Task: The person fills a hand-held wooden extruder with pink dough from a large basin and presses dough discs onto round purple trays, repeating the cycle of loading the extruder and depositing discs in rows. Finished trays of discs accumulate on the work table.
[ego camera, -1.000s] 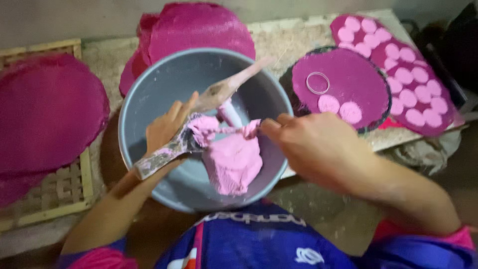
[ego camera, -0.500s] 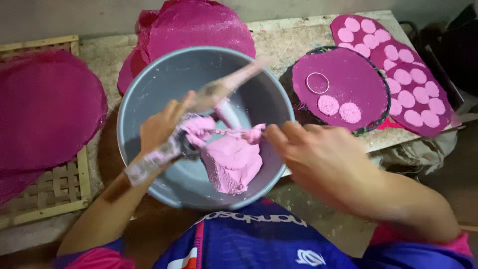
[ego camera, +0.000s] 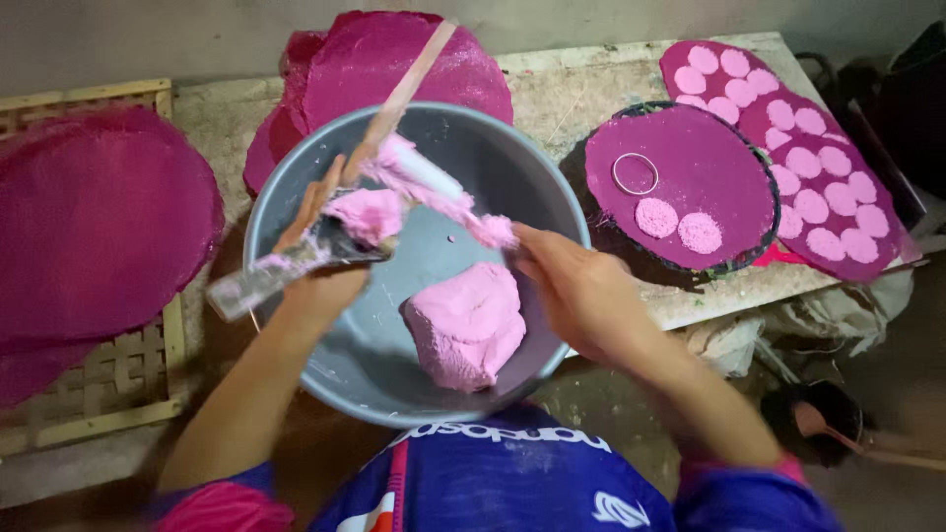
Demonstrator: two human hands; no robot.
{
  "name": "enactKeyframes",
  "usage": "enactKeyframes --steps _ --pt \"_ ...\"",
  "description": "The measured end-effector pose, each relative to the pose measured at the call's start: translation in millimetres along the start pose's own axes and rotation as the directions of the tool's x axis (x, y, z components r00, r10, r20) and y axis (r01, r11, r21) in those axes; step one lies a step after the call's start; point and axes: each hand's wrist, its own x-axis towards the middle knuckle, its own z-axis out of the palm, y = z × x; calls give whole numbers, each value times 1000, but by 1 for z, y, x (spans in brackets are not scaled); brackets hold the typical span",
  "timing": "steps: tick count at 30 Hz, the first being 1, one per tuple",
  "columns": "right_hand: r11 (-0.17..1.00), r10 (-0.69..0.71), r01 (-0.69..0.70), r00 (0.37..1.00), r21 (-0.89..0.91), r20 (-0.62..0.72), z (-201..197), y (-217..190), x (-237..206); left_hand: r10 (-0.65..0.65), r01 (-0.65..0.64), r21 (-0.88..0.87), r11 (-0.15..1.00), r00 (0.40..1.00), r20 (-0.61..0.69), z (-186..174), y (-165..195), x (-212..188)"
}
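A grey metal bowl (ego camera: 325, 365) sits in front of me with a lump of pink dough (ego camera: 465, 325) inside. My left hand (ego camera: 320, 258) grips a flat dough-smeared paddle (ego camera: 399, 94) that slants over the bowl, with a smaller blob of dough (ego camera: 365, 212) on it. My right hand (ego camera: 576, 286) pinches a stretched strip of pink dough (ego camera: 434, 187) that runs from the paddle to my fingertips.
A round dark mat (ego camera: 705, 163) to the right carries a metal ring (ego camera: 636, 173) and two pink dough discs (ego camera: 676, 224). A long magenta mat (ego camera: 838, 167) holds several discs. Magenta round mats (ego camera: 94, 217) lie on a woven tray at left and behind the bowl (ego camera: 345, 59).
Both hands have lifted off the big lump. A strip of dough now stretches between paddle and right hand, and the paddle has tilted up higher.
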Motion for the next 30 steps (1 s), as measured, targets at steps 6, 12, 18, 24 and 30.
enactKeyframes --steps 6,12,18,24,30 --pt "862 163 -162 986 480 40 111 11 -10 -374 368 72 927 895 242 1 16 27" --pt "812 4 -43 998 582 68 92 52 -17 -107 99 129 987 993 53 -2 2 27" --pt "834 248 -269 963 482 108 121 56 4 -175 164 116 980 980 93 27 1 20" --pt "891 -74 -53 963 452 259 134 67 -28 -144 146 42 988 988 -54 45 -77 22" --pt "965 -37 -93 877 246 479 115 94 -16 -551 694 -684 224 669 499 76 -69 -15"
